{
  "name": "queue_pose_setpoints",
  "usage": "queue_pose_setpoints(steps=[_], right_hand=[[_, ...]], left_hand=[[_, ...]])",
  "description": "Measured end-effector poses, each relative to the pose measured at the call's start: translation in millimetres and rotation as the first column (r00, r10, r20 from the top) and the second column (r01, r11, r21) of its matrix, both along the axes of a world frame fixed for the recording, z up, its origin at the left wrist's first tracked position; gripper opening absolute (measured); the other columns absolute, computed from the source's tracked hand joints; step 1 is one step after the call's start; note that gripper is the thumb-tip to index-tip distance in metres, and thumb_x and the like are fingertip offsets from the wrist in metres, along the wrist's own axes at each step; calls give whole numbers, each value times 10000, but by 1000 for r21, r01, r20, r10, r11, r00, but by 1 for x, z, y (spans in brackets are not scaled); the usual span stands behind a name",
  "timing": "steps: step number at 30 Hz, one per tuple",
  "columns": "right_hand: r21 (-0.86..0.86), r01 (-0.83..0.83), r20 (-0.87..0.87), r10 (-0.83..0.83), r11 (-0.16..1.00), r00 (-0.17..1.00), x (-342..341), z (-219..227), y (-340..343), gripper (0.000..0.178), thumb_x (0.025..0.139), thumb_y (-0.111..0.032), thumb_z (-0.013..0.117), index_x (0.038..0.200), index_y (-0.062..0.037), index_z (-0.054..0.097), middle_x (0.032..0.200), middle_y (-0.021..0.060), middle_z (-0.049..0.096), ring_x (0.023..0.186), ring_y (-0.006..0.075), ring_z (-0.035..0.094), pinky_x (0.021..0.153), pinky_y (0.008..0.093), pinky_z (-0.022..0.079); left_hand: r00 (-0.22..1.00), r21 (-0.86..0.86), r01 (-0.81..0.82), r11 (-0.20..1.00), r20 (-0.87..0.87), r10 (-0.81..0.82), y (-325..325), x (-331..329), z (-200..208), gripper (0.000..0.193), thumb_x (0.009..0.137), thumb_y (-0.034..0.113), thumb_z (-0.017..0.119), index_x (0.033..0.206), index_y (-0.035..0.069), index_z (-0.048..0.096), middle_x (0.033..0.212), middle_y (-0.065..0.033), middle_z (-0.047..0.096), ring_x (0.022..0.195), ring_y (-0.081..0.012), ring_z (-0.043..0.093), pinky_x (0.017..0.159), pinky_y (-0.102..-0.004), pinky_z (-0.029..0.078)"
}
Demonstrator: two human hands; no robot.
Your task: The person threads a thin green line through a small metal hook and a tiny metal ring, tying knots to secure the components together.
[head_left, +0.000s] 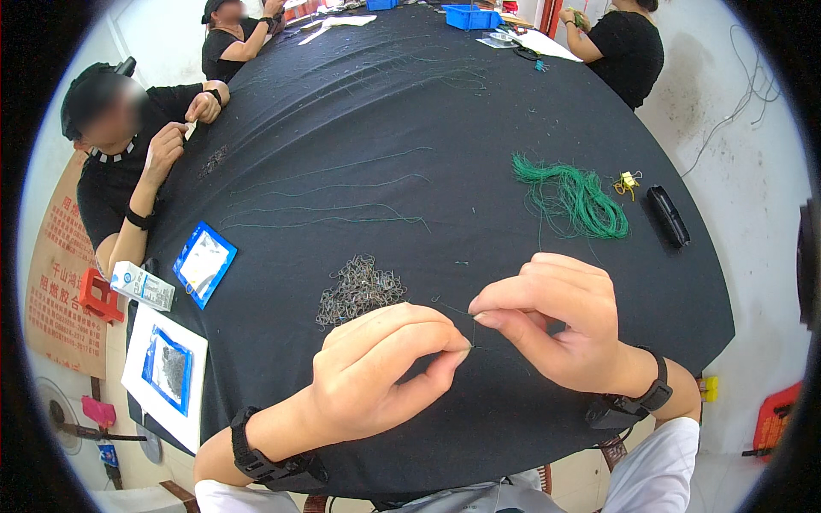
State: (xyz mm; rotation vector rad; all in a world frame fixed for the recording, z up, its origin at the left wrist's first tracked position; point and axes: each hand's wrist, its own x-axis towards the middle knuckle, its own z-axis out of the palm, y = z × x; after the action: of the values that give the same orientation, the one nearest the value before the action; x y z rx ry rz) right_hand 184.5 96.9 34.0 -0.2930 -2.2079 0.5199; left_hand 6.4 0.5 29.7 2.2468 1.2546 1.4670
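Both my hands are pinched close together over the black cloth near the middle of the table. My left hand [380,368] presses thumb and forefinger together at the tip. Just beyond and to the right, my right hand [556,321] pinches a thin green line [475,332] that runs between the two sets of fingertips. Whether a hook sits in my left fingers is too small to tell. Past my left hand lies a heap of small metal fish hooks [361,289]. A loose bundle of green line [586,205] rests beyond my right hand.
Several single strands [342,185] lie across the cloth. A yellow binder clip [627,181] and black case [667,216] are at right. On the left are blue packets [205,263], a carton [143,285] and white board [190,419]. Other people sit around the table; blue trays [472,17] stand far off.
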Motion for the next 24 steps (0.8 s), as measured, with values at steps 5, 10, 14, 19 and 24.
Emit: queue_pose_setpoints(steps=[5, 10, 14, 19, 24], right_hand=[[-448, -77, 21, 97, 890, 995, -3, -8, -4, 87, 786, -41, 684, 871, -46, 663, 649, 29, 600, 507, 84, 501, 460, 234, 360], [-610, -142, 43, 212, 780, 976, -2, -11, -6, 63, 815, -33, 650, 877, -35, 658, 675, 44, 616, 531, 89, 528, 475, 224, 379], [-315, -218, 63, 250, 924, 966, -4, -11, -3, 101, 772, -24, 660, 870, -49, 661, 660, 47, 601, 534, 154, 537, 464, 263, 393], [-46, -177, 69, 180, 983, 981, -4, -12, -8, 155, 700, -47, 692, 850, -75, 664, 618, 17, 537, 527, 174, 493, 452, 299, 401], [175, -106, 117, 86, 979, 989, -3, -11, -14, 242, 622, -64, 696, 860, -83, 658, 616, -9, 485, 524, 146, 466, 426, 281, 401]], left_hand=[[999, -16, -1, 1000, 38, 2, -2, 0, 0, 209, 653, -91, 692, 836, -30, 612, 778, -123, 632, 665, -225, 637, 581, -282, 517], [997, 12, -41, 999, 67, 40, -2, -4, -6, 170, 722, -44, 690, 870, 9, 624, 838, -95, 649, 515, -37, 435, 436, -171, 332], [994, 20, -71, 997, 90, 69, -3, -4, -8, 170, 728, -48, 686, 876, 6, 622, 852, -96, 648, 528, -31, 439, 440, -166, 330], [994, 60, -89, 994, 74, 84, -2, -2, -9, 187, 721, -71, 682, 882, 2, 618, 849, -103, 645, 524, -36, 441, 438, -169, 339], [991, 135, -133, 982, 9, 133, -1, 0, -8, 190, 692, -87, 687, 853, -19, 615, 799, -117, 637, 585, -138, 547, 504, -230, 440]])
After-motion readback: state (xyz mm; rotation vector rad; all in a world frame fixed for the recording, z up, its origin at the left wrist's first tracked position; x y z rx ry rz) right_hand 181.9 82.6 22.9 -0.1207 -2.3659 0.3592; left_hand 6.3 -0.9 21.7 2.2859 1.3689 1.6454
